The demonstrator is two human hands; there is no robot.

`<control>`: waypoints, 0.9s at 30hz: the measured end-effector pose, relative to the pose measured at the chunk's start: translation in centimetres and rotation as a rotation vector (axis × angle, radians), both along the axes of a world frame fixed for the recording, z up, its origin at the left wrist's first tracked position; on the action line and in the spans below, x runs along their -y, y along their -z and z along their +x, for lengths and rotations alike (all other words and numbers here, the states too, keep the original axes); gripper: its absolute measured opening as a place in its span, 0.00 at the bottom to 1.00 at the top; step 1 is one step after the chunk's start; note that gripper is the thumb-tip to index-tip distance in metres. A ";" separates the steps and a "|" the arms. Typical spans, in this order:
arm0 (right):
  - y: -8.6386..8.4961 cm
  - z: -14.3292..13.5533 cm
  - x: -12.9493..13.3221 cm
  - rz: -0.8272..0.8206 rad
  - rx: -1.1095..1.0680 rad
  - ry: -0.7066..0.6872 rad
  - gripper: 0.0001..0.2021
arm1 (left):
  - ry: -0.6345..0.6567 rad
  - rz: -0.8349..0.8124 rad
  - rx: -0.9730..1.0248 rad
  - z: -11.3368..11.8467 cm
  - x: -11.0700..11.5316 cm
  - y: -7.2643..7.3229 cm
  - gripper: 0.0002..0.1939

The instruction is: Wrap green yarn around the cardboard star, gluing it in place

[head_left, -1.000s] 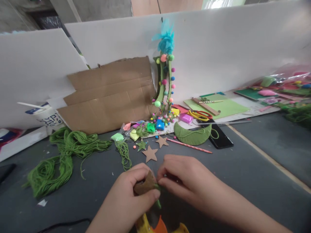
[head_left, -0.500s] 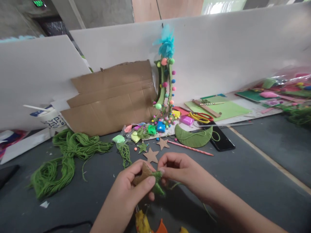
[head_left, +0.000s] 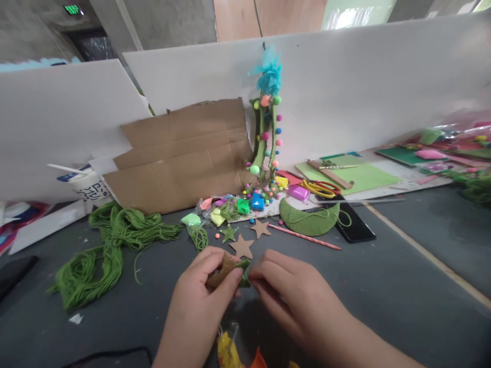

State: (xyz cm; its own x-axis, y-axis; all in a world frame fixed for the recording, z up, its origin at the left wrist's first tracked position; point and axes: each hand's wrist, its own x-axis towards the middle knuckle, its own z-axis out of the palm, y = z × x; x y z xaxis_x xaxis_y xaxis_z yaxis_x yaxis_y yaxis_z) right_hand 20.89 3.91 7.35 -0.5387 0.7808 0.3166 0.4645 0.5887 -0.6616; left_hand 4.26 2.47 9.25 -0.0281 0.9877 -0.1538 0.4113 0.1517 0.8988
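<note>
My left hand (head_left: pixel 209 291) grips a cardboard star (head_left: pixel 222 271) between thumb and fingers. Green yarn covers part of this star, on the side nearest my right hand. Just to the right, my right hand (head_left: pixel 289 289) is closed in a pinch at the star's wrapped edge, on the green yarn; the strand itself is mostly hidden by the fingers. Beyond the hands lie two bare cardboard stars (head_left: pixel 242 247) and a small green-wrapped star (head_left: pixel 229 233). A crescent wrapped in green yarn (head_left: pixel 310 219) rests farther right, beside a striped pencil (head_left: pixel 307 237).
Green yarn skeins (head_left: pixel 126 230) spread over the left of the table. Brown cardboard (head_left: pixel 184 163) leans on the white partition (head_left: pixel 364 97) beside a hanging pom-pom decoration (head_left: pixel 264 135). Clay packets (head_left: pixel 243 206), scissors (head_left: pixel 320 189) and a black phone (head_left: pixel 355 225) lie behind. Yellow packaging (head_left: pixel 227 350) is near me.
My right hand has turned over, its back now more toward me, and stays by the star. The star has tilted in my left hand. The view has shifted slightly.
</note>
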 end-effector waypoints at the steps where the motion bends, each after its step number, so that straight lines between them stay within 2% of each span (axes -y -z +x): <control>1: -0.1 0.1 0.0 0.000 0.032 -0.015 0.09 | 0.012 0.008 -0.037 0.0 0.1 0.0 0.06; 8: -0.4 0.8 -0.8 0.109 0.130 -0.044 0.08 | 0.126 0.053 -0.204 0.6 0.2 0.3 0.10; 12: -0.1 1.0 -1.2 0.098 0.154 -0.054 0.06 | 0.178 0.010 -0.165 1.0 0.1 0.5 0.11; 14: -0.3 1.2 -1.4 0.033 0.114 -0.068 0.06 | 0.206 -0.050 -0.084 1.0 0.1 0.4 0.11; 16: -0.5 1.5 -1.6 -0.092 0.037 -0.077 0.06 | 0.228 -0.116 0.008 0.9 0.0 0.2 0.09; 20: -0.5 1.7 -2.2 -0.471 -0.165 -0.086 0.06 | 0.228 -0.193 0.119 0.7 0.1 -0.2 0.07; 25: 0.9 1.2 -2.8 -0.996 -0.478 -0.164 0.05 | 0.185 -0.200 0.231 0.5 0.1 0.0 0.05; 27: 1.4 0.8 -2.8 -1.101 -0.605 -0.183 0.06 | 0.146 -0.176 0.255 0.4 0.0 0.2 0.04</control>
State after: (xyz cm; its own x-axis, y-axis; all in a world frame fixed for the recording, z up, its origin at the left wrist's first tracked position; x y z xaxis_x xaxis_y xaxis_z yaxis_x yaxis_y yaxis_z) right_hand 21.67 6.67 5.91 -0.6632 0.7160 -0.2177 -0.1120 -0.3826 -0.9171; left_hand 4.62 2.44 9.08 0.1731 0.9361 -0.3062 0.2052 0.2698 0.9408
